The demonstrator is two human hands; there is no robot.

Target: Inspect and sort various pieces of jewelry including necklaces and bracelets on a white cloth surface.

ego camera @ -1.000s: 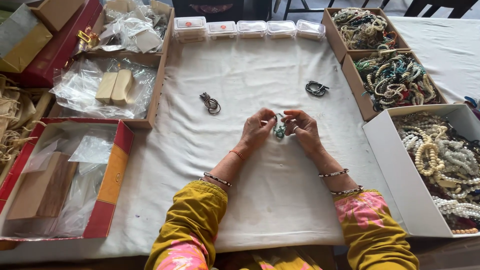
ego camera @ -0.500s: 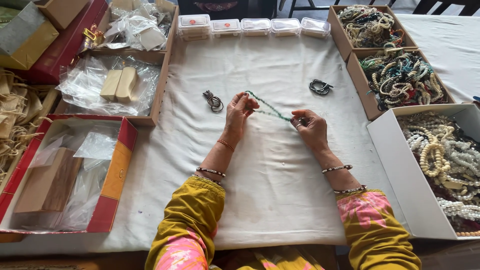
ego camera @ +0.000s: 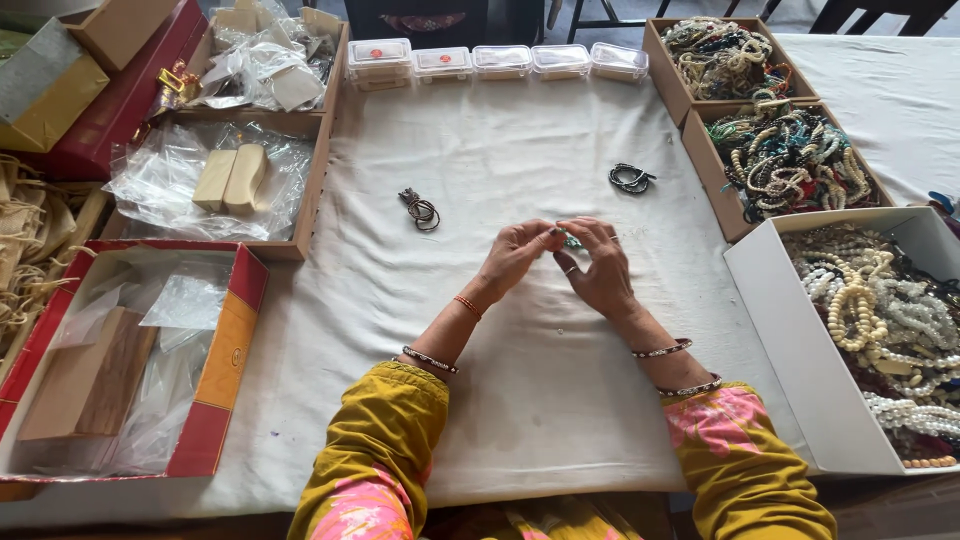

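My left hand (ego camera: 518,256) and my right hand (ego camera: 597,265) meet fingertip to fingertip over the middle of a white cloth (ego camera: 500,400). Between the fingers is a small green bead string (ego camera: 572,241), mostly hidden by both hands. A dark coiled bracelet (ego camera: 421,209) lies on the cloth up and left of my left hand. Another dark bead bracelet (ego camera: 631,178) lies up and right of my right hand.
Open boxes of bead necklaces stand at the right: a white box (ego camera: 800,340) and two brown ones (ego camera: 790,155). Several small clear cases (ego camera: 500,60) line the far edge. At the left are a red box (ego camera: 215,400) with plastic bags and a cardboard tray (ego camera: 300,215).
Half a second ago my hands were apart with the green bead string stretched between them. They have come together again and the string is bunched in the fingers.
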